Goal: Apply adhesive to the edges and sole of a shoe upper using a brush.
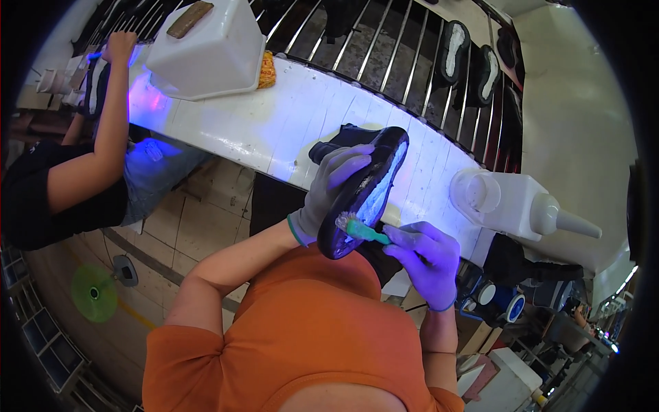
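Left hand clamps shoe, hiding its upper. Right hand pinches green brush against the sole. Bench edge lies just beyond.

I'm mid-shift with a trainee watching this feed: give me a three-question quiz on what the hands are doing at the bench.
1. True or false: the left hand holds the black shoe sole up.
2. What does the right hand hold? A) green brush B) scissors C) white bottle
3. Which white container lies right of the shoe on the bench?

Key: 1 true. 2 A, the green brush. 3 The nozzle bottle.
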A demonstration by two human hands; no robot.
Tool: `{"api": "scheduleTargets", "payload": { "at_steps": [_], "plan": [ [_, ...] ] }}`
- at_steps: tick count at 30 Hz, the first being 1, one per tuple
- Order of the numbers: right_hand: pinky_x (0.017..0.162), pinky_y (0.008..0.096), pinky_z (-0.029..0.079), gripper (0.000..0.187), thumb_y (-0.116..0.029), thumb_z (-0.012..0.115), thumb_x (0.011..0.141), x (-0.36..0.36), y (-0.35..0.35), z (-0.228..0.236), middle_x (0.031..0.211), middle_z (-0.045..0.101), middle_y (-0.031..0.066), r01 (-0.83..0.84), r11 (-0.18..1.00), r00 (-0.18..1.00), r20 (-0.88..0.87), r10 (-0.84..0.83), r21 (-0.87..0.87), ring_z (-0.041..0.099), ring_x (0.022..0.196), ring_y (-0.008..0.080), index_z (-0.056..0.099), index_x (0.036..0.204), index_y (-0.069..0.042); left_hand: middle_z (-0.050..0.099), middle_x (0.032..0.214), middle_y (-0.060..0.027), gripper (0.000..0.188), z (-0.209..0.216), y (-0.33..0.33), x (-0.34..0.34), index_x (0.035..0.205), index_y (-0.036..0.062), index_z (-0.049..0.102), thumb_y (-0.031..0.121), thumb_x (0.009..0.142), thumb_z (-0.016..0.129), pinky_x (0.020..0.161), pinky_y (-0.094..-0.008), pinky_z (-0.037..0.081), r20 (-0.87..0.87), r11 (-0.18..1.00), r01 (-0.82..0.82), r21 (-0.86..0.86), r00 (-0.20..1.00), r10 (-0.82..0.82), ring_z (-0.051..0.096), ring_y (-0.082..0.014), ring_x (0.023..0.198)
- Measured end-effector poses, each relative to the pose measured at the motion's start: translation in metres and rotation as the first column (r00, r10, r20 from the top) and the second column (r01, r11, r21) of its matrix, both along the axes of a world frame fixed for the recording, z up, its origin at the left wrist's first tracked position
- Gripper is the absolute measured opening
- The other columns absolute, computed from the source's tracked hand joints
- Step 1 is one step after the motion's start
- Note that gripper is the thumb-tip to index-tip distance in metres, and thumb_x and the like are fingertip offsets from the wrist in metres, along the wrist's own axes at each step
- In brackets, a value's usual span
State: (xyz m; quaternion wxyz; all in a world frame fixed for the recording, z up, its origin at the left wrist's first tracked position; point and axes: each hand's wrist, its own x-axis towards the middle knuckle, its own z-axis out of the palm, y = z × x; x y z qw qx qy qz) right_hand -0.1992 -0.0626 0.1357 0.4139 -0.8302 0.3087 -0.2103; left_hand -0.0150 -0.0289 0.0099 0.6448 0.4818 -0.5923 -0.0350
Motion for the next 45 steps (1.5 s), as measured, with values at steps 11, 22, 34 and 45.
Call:
{"api": "scheduleTargets", "payload": {
  "at_steps": [11, 22, 34, 45],
  "plan": [
    [0.058, 0.0276, 0.049, 0.025, -0.009, 0.078, 0.072, -0.006, -0.004, 0.008, 0.081, 0.069, 0.008, 0.053, 0.998, 0.99, 0.133, -0.051, -0.017, 0.063, 0.065, 0.0182, 0.074, 0.097, -0.006, 0.055, 0.124, -0.0147, 0.062, 0.047, 0.015, 0.014, 0.133, 0.004, 0.041, 0.018, 0.08, 0.07, 0.093, -0.0396, 0.045, 0.075, 0.964, 0.198, 0.178, 0.974, -0.214, 0.057, -0.0301, 0.111],
    [0.057, 0.0274, 0.048, 0.028, -0.006, 0.08, 0.067, -0.001, -0.006, 0.028, 0.078, 0.068, 0.0112, 0.085, 0.994, 0.994, 0.075, -0.079, -0.074, 0.064, 0.064, 0.0188, 0.074, 0.095, -0.002, 0.053, 0.125, -0.0128, 0.066, 0.065, 0.005, 0.025, 0.132, 0.0047, 0.043, 0.024, 0.076, 0.071, 0.092, -0.0405, 0.043, 0.194, 0.901, 0.262, 0.345, 0.919, -0.342, 0.054, -0.0295, 0.108],
    [0.054, 0.0301, 0.046, 0.031, -0.012, 0.079, 0.07, 0.001, -0.061, 0.048, 0.08, 0.066, 0.0047, 0.054, 0.852, 0.998, 0.003, -0.061, -0.521, 0.061, 0.063, 0.0193, 0.073, 0.1, -0.012, 0.062, 0.115, -0.0086, 0.075, 0.092, -0.059, 0.063, 0.129, 0.0062, 0.052, 0.023, 0.064, 0.086, 0.093, -0.0335, 0.046, -0.311, 0.354, 0.76, 0.545, 0.575, -0.757, 0.06, -0.0189, 0.102],
    [0.052, 0.0315, 0.045, 0.018, -0.025, 0.074, 0.078, -0.001, -0.082, 0.07, 0.076, 0.063, -0.0018, -0.223, 0.78, 0.96, -0.27, 0.073, -0.585, 0.06, 0.065, 0.0173, 0.072, 0.094, -0.016, 0.068, 0.105, -0.0045, 0.054, 0.077, -0.112, 0.082, 0.117, 0.0058, 0.064, 0.017, 0.069, 0.085, 0.083, -0.0261, 0.049, -0.445, 0.022, 0.84, 0.541, 0.309, -0.841, 0.061, -0.0103, 0.094]
  ]
}}
